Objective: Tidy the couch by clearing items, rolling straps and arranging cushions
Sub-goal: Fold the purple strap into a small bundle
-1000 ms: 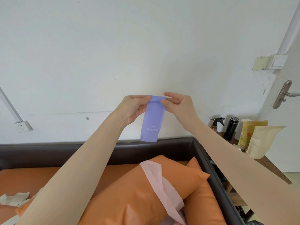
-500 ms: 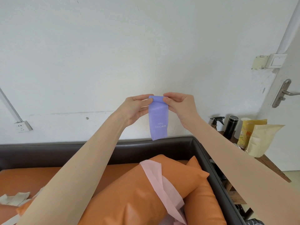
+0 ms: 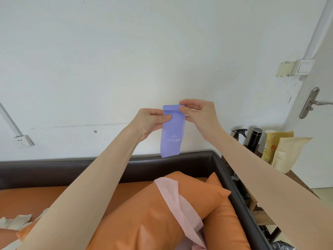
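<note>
Both hands raised before wall, above couch back edge. Left hand pinches purple strap at top left corner; right hand pinches top right corner, fingers curled over top edge. Hanging tail shorter than second ago, top edge turned over: rolling of this strap likely under way, tail left to wind. Pink strap lies draped over orange cushion at couch right end, unrolled. Second cushion wedged against right arm. Cream cloth at couch left edge, uncleared.
</note>
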